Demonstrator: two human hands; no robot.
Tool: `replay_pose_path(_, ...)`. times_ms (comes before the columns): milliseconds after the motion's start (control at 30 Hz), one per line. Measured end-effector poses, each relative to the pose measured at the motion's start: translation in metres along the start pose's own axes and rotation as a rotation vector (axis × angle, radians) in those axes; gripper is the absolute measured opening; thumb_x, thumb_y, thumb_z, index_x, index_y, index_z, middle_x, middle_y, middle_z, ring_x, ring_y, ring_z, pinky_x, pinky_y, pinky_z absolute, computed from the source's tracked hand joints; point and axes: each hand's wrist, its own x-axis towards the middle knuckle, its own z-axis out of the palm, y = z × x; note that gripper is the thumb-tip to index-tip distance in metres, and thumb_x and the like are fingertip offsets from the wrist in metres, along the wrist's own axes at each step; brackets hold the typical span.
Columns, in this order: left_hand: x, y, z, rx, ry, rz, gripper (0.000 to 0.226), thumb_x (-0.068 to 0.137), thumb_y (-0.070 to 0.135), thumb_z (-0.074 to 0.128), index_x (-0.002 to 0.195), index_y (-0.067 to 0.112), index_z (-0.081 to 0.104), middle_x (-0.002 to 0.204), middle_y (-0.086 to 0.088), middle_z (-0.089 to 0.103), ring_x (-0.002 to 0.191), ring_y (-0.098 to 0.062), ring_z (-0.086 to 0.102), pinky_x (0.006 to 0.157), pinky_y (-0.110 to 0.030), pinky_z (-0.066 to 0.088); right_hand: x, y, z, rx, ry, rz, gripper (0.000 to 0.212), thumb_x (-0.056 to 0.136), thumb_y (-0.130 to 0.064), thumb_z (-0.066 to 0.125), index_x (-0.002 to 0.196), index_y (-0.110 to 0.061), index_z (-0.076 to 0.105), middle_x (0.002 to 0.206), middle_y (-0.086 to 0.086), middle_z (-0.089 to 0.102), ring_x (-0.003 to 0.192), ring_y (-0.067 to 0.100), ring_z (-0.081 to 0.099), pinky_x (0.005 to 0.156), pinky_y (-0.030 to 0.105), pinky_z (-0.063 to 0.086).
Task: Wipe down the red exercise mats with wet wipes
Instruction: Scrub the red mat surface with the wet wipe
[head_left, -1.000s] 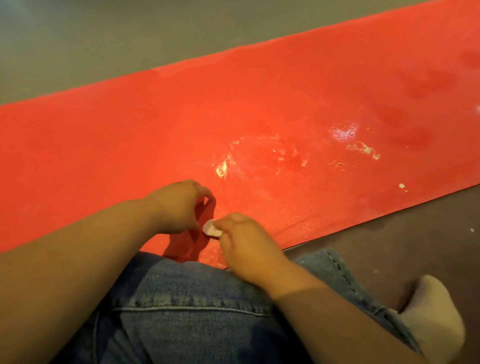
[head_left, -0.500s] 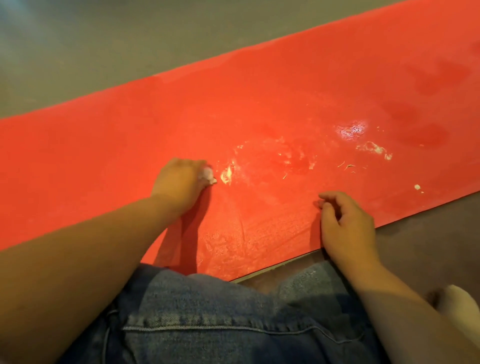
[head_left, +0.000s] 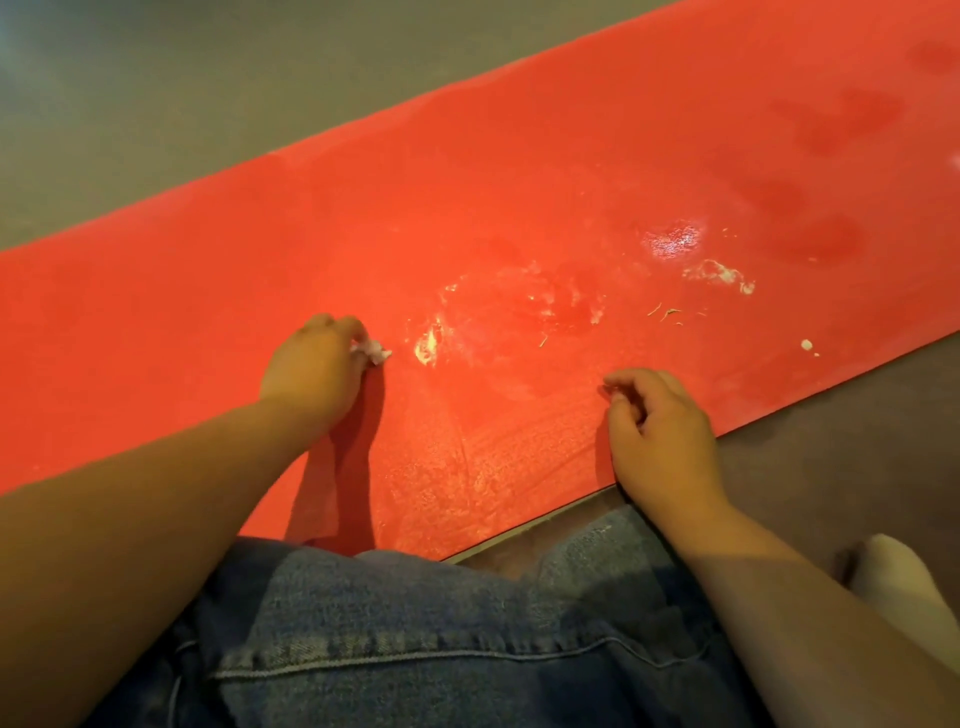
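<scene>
A small crumpled wipe (head_left: 373, 351) is pinched at the fingertips of the left hand (head_left: 314, 366) and held against the red mat (head_left: 519, 182). A pale smear (head_left: 428, 343) is seen on the mat just to the right of that hand, near the wipe. The right hand (head_left: 657, 434) is rested at the mat's near edge, its fingers loosely curled with nothing held.

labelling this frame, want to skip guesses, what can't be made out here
Head view only:
- small white crumpled wet wipe: mostly hidden by the fingers of the left hand.
- long red exercise mat: both ends cut off by the frame edges.
- right hand: curled fingers hide whether it pinches anything.
- pale specks on the mat: too small to identify.
</scene>
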Motion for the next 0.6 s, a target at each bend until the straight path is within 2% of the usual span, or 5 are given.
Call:
replay_pose_path(100,-0.011,0.01,0.005,-0.082,-0.016,-0.039,0.014,0.09,0.015,0.056,0.094,0.017,0.069,0.1,-0.01,0.057,0.094,-0.033,0.058,0.077,-0.035,0.043,0.0,-0.001,0.001,0.008,-0.004,0.003,0.024,0.091,-0.008,0.048,0.108,-0.016,0.064,0.103,-0.002,0.059,0.089,0.014,0.055,0.077,0.028,0.044)
replay_pose_path(200,-0.035,0.021,0.006,-0.066,-0.203,0.293,0.015,0.092,0.026,0.059,0.093,0.019,0.072,0.099,-0.002,0.06,0.092,-0.026,0.06,0.077,-0.033,0.046,0.0,0.0,0.001,0.005,0.0,0.002,0.025,0.09,-0.007,0.049,0.108,-0.015,0.064,0.103,-0.002,0.06,0.088,0.013,0.055,0.076,0.028,0.044)
replay_pose_path(267,-0.035,0.015,0.002,-0.092,-0.209,0.368,0.012,0.091,0.025,0.06,0.092,0.022,0.071,0.099,0.001,0.061,0.093,-0.024,0.06,0.077,-0.029,0.044,0.0,-0.001,0.001,0.009,-0.003,0.005,0.025,0.091,-0.007,0.049,0.108,-0.016,0.064,0.103,-0.002,0.06,0.087,0.012,0.054,0.076,0.027,0.044)
replay_pose_path(433,0.026,0.0,-0.003,-0.305,0.182,-0.172,0.015,0.088,0.02,0.062,0.098,0.015,0.072,0.096,-0.009,0.069,0.093,-0.031,0.062,0.067,-0.027,0.035,-0.002,0.0,0.0,0.009,-0.022,0.006,0.024,0.091,-0.009,0.049,0.109,-0.017,0.063,0.104,-0.004,0.058,0.089,0.012,0.055,0.077,0.027,0.046)
replay_pose_path(600,0.021,0.031,0.028,-0.506,0.101,-0.182,0.011,0.091,0.02,0.06,0.094,0.023,0.07,0.091,0.004,0.069,0.086,-0.018,0.059,0.066,-0.021,0.031,-0.001,0.001,0.005,-0.02,-0.012,0.003,0.026,0.089,-0.008,0.049,0.106,-0.019,0.065,0.099,-0.008,0.056,0.086,0.008,0.053,0.074,0.022,0.039)
